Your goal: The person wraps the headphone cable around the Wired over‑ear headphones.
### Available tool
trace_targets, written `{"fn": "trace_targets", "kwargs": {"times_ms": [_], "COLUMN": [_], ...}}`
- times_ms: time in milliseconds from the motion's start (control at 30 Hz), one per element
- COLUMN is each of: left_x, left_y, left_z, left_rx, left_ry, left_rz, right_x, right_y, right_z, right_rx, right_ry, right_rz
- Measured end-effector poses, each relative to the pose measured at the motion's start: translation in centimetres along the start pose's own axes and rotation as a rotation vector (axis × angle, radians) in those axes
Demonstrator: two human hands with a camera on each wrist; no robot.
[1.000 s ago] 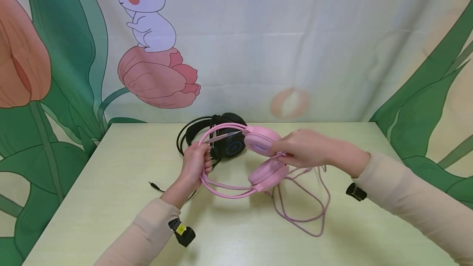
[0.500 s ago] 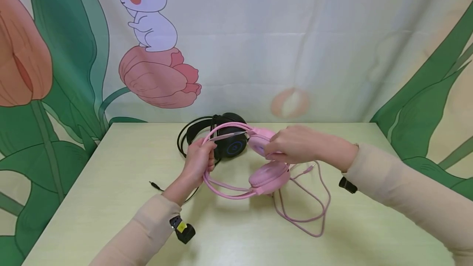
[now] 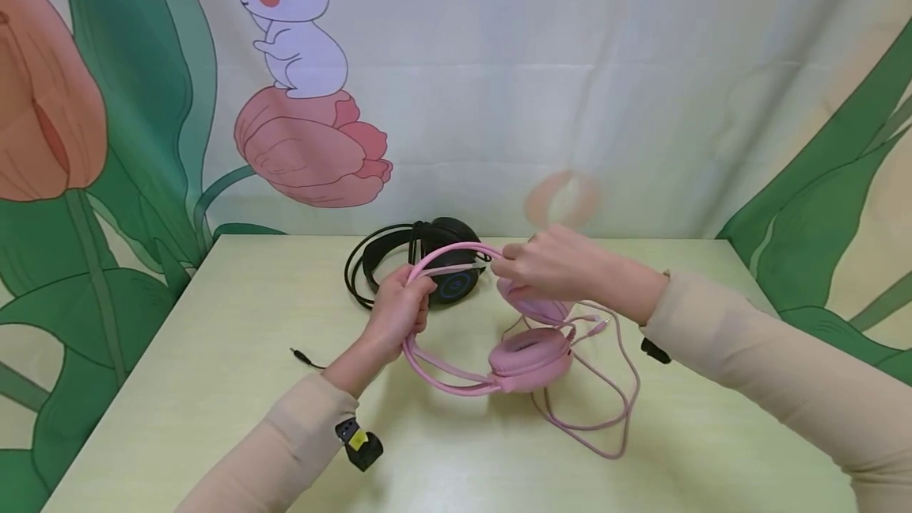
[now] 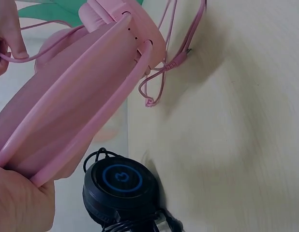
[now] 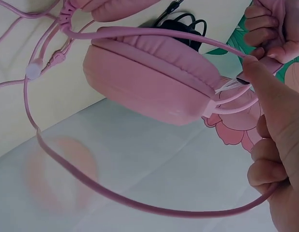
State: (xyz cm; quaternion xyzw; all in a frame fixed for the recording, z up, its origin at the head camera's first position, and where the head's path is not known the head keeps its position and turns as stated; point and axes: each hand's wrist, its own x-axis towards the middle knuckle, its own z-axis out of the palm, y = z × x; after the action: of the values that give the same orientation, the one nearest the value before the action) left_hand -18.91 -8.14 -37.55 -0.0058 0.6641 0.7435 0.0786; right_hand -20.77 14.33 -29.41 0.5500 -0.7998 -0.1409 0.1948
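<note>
A pink headset [image 3: 529, 358] is held above the pale table [image 3: 214, 386], one ear cup low and the other [image 3: 536, 308] higher. My left hand [image 3: 412, 301] grips the far end of its headband [image 4: 82, 96]. My right hand [image 3: 511, 271] pinches the thin band wire just above the upper cup [image 5: 149, 77], fingers curled, with the pink cable [image 5: 115, 195] running under them. The cable [image 3: 606, 406] trails in loops onto the table at the right.
A black headset [image 3: 435, 264] with a blue ring on its cup [image 4: 120, 186] lies behind the pink one at the table's far edge. Its black jack plug [image 3: 302, 356] lies left of my left forearm. A printed cloth backdrop [image 3: 570, 85] hangs behind.
My right hand has moved up and left from the upper ear cup onto the band above it. The lower cup has sunk toward the table. The left hand keeps its grip.
</note>
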Motion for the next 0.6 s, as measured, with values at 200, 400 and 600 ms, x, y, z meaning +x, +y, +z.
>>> {"fn": "trace_targets", "kwargs": {"times_ms": [200,400,600], "left_x": [-0.05,-0.20,-0.58], "left_y": [-0.01,-0.11,-0.32], "left_z": [0.09,-0.09,-0.48], "left_rx": [0.016,0.055,0.033], "left_ry": [-0.064,-0.151,-0.212], "left_rz": [0.025,0.036,0.044], "right_x": [0.33,0.46,0.00], "right_y": [0.08,0.16,0.71], "right_z": [0.26,0.83,0.86], "right_rx": [-0.007,0.035,0.225], "right_ry": [-0.049,-0.066,-0.073], "right_rz": [0.043,0.065,0.137]}}
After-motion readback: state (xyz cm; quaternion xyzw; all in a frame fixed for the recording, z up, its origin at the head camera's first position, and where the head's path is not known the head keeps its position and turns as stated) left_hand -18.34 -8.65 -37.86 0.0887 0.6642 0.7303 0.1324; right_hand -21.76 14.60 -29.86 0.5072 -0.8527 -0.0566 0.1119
